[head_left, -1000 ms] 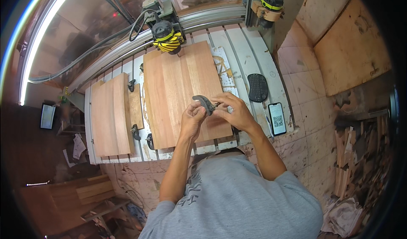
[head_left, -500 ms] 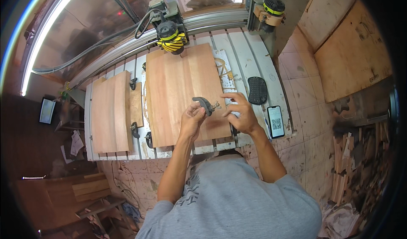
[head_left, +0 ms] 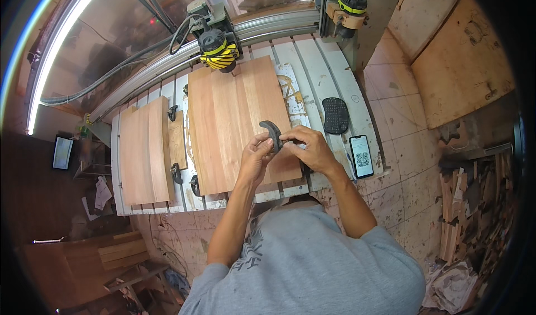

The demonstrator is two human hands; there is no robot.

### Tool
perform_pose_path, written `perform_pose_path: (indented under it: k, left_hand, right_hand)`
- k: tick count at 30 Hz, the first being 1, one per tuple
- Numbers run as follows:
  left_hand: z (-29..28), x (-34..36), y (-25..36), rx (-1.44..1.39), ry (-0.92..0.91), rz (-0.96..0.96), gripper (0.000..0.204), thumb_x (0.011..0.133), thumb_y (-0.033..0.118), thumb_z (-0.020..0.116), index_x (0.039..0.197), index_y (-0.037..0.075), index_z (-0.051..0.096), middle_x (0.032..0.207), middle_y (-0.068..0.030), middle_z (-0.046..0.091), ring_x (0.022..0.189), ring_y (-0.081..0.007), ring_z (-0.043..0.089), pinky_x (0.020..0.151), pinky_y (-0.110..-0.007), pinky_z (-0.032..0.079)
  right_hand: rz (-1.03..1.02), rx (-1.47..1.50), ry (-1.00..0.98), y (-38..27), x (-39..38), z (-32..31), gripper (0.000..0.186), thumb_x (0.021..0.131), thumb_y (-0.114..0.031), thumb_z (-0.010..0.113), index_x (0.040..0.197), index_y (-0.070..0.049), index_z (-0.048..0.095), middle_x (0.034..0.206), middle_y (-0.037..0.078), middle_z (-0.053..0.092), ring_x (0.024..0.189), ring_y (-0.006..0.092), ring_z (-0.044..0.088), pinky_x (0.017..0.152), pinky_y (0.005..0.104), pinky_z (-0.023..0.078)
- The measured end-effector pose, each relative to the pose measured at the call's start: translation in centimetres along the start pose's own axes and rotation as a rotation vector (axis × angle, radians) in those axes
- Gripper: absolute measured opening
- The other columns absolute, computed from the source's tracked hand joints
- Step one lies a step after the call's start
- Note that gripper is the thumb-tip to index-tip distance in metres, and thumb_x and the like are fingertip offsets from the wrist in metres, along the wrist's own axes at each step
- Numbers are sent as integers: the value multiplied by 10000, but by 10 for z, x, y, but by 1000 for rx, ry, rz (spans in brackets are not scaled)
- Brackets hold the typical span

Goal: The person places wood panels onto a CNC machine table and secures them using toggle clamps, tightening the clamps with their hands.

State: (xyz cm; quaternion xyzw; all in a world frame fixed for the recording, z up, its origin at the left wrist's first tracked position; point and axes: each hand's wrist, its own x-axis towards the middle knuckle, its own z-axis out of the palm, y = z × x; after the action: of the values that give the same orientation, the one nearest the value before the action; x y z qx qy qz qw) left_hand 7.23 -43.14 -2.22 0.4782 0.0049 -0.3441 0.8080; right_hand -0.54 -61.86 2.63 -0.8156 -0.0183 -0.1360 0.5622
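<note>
Bed (head_left: 316,63): the white slatted surface is spreading beneath the work, bearing two boards.
Big board (head_left: 231,139): it is lying flat in the middle, under the hands.
Left board (head_left: 144,153): it is lying to the left, apart from the big board.
Router (head_left: 215,47): it is hanging at the big board's far edge.
Right hand (head_left: 314,150): its forearm is slanting up and leftward; finger and thumb are pinching narrowly at the clamp's right side, their tips mostly hiding what lies between.
Left hand (head_left: 255,160): its forearm is rising nearly straight; thumb and fingers are closing around the clamp's lower left side.
Keyboard (head_left: 335,115): it is lying right of the big board.
Phone (head_left: 362,157): it is lying just nearer the person, its screen glowing.
Clamp (head_left: 275,132): the dark curved piece is hovering over the big board's near right part, its long axis running steeply from upper left to lower right, its tip pointing up-left, its bulge facing up-right.
</note>
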Motion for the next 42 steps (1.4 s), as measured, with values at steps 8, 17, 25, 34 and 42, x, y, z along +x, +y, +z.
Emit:
perform_pose_path:
  k: [8, 17, 25, 34, 42]
  left_hand:
    - [4, -2, -16, -67, -103, -44, 350, 976, 179, 666, 1274, 40, 546, 1127, -86, 691, 1022, -168, 692, 940, -353, 573]
    - [9, -6, -13, -185, -160, -79, 352, 984, 212, 640, 1284, 54, 548, 1122, -71, 689, 1015, -155, 672, 932, -363, 541]
    - [9, -10, -15, -200, -208, -60, 452, 975, 233, 614, 1368, 39, 505, 1223, -86, 641, 1128, -175, 629, 996, -421, 519]
    - [8, -17, -20, -325, -276, -66, 480, 969, 200, 608, 1405, 50, 472, 1220, -60, 616, 1068, -145, 617, 1014, -457, 504]
    - [14, -16, -17, -401, -379, -80, 484, 935, 218, 643, 1373, 72, 499, 1193, -51, 626, 1066, -139, 622, 1056, -502, 480]
  right_hand:
    - [-79, -64, -52, -6, 5, -14, 203, 863, -57, 691, 1056, 3, 707, 986, 150, 671, 885, 299, 686, 796, 367, 545]
    - [-214, -200, -67, -21, 5, -14, 255, 804, -26, 704, 1055, 15, 691, 996, 153, 661, 890, 298, 676, 794, 372, 550]
    - [-233, -222, -86, -28, 7, -14, 248, 808, -87, 758, 1015, 12, 665, 925, 142, 639, 822, 289, 646, 726, 385, 530]
    - [-224, -305, -150, -41, 7, -15, 265, 783, -153, 793, 921, 0, 625, 907, 142, 616, 884, 335, 625, 795, 428, 519]
    - [-304, -294, -201, -36, 10, -17, 324, 762, -178, 817, 964, -7, 630, 898, 120, 612, 829, 291, 610, 770, 392, 519]
